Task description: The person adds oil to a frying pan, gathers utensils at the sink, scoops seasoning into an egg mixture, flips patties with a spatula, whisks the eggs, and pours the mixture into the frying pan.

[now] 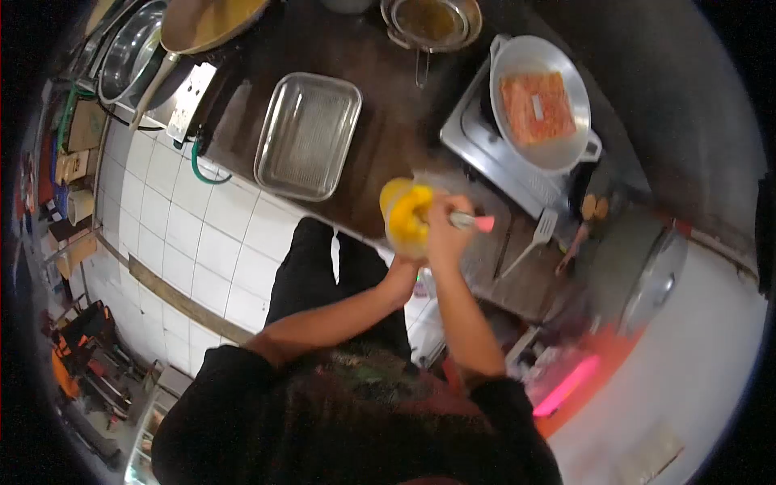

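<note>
My left hand point(402, 277) grips a tub point(408, 241) from below, near the counter's front edge. Bright yellow stuff point(411, 206) shows inside and at its mouth; what it is I cannot make out. Over the tub, my right hand point(449, 230) is closed around a utensil with a pink handle end point(483, 223). The utensil's working end is hidden by the hand and the yellow stuff, so its kind does not show. Left of the tub, a rectangular glass dish point(307, 190) lies on the dark counter point(368, 153).
At right, a two-handled pan point(584, 121) holding an orange-red block point(537, 109) sits on a portable gas stove point(473, 133). A white slotted spatula point(543, 230) lies nearby. A strainer point(469, 36) and a frying pan point(182, 32) stand at the back.
</note>
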`<state>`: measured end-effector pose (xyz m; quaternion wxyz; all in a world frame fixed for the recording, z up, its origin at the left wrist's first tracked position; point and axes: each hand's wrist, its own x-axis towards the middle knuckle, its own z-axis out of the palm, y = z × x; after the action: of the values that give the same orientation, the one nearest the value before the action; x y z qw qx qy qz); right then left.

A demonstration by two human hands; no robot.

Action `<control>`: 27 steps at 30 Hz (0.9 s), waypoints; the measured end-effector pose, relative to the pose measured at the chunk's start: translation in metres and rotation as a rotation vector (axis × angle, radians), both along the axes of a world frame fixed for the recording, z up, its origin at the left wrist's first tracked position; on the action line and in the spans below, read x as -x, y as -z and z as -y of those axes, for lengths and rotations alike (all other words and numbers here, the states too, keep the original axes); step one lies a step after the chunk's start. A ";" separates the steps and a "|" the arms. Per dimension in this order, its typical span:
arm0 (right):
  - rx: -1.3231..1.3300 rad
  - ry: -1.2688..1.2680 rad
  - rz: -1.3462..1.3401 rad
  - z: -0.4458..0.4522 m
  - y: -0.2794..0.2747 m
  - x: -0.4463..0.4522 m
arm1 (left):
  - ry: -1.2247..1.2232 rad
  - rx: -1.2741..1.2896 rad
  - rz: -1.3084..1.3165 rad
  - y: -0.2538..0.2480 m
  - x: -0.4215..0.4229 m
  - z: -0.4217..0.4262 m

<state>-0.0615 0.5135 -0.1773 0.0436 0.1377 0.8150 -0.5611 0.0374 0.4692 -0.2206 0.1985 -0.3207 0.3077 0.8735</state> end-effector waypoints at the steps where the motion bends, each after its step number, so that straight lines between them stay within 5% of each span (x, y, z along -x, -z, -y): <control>1: 0.114 0.296 -0.116 0.014 -0.039 0.020 | -0.050 0.069 -0.055 -0.006 0.018 0.001; 4: 0.123 0.774 -0.235 0.041 -0.078 0.001 | 0.102 0.010 -0.100 0.021 -0.013 -0.002; 6: 0.019 0.154 -0.175 -0.001 -0.006 0.004 | -0.099 -0.013 0.051 -0.009 -0.004 -0.006; 7: 0.084 0.335 -0.136 0.007 -0.050 0.018 | -0.038 0.013 -0.027 -0.018 0.003 0.000; 8: 0.077 0.339 -0.108 0.005 -0.038 0.010 | -0.035 0.012 0.002 -0.010 -0.007 -0.004; 10: -0.074 0.159 -0.310 0.003 0.007 0.000 | 0.036 -0.004 -0.041 0.010 -0.013 -0.003; 11: 0.053 0.070 -0.067 -0.008 0.028 -0.005 | -0.007 0.036 0.037 0.005 -0.012 -0.006; 12: 0.059 0.059 -0.094 -0.004 0.007 0.006 | -0.121 -0.002 0.069 0.002 -0.006 -0.008; 13: 0.089 0.364 -0.181 0.008 -0.028 0.022 | -0.070 0.068 -0.041 0.001 0.015 -0.002; 16: -0.275 0.422 0.007 0.013 -0.029 -0.019 | 0.026 0.084 0.013 -0.003 -0.034 -0.005; 17: -0.073 0.342 -0.075 0.011 -0.025 -0.003 | -0.008 0.066 -0.003 0.018 -0.013 -0.009; 18: 0.126 0.244 -0.143 0.014 -0.028 0.017 | -0.056 0.060 0.004 -0.011 0.003 -0.003; 19: 0.147 0.437 -0.256 0.021 -0.061 0.025 | -0.060 0.053 -0.051 0.007 0.011 -0.005; 20: 0.136 0.441 -0.212 0.014 -0.039 0.013 | -0.047 0.035 -0.053 0.013 -0.009 -0.008; 22: -0.096 -0.136 -0.138 -0.003 0.022 0.008 | -0.016 0.055 0.001 0.006 -0.028 -0.004; 24: 0.023 0.043 -0.142 0.013 -0.010 0.029 | -0.051 0.086 -0.046 0.017 0.010 -0.009; 26: 0.045 0.595 -0.346 0.032 -0.063 0.023 | -0.015 0.026 -0.041 0.019 -0.013 -0.009; 27: -0.073 0.197 -0.420 0.015 -0.022 0.013 | 0.010 0.018 0.002 0.007 -0.039 -0.007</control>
<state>-0.0743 0.4982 -0.1557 -0.1870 0.0985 0.8087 -0.5489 0.0760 0.4759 -0.2276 0.2004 -0.3216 0.3170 0.8694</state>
